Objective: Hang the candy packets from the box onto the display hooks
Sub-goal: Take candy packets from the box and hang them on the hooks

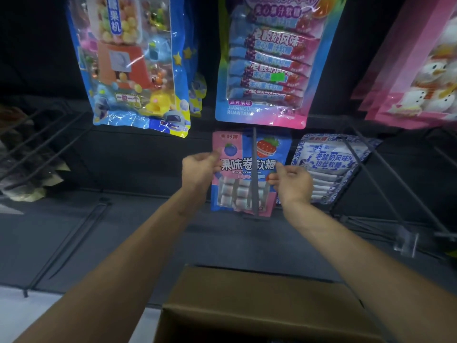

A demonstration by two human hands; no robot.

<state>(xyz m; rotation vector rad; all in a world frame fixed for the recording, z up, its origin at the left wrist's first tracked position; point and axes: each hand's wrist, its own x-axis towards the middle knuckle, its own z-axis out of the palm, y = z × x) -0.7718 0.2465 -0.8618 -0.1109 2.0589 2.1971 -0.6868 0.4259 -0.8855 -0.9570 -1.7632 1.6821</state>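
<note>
Two hands hold one pink-and-blue candy packet [235,164] against the dark display wall [138,164]: the left hand [197,167] pinches its left edge, the right hand [293,180] its right. A hook rod [254,184] crosses its front. Bigger packets [138,70] hang above; the cardboard box [247,293] sits below.

Dim overall, dark backing [37,45]; glare streaks the blue packet [138,63]. Near box [259,293] sits in shadow; edges bend, right pink bag [420,70] blurred.

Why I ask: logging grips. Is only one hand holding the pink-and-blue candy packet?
No, the left hand pinches the pink-and-blue packet at its left edge and the right hand at its right edge.
</note>
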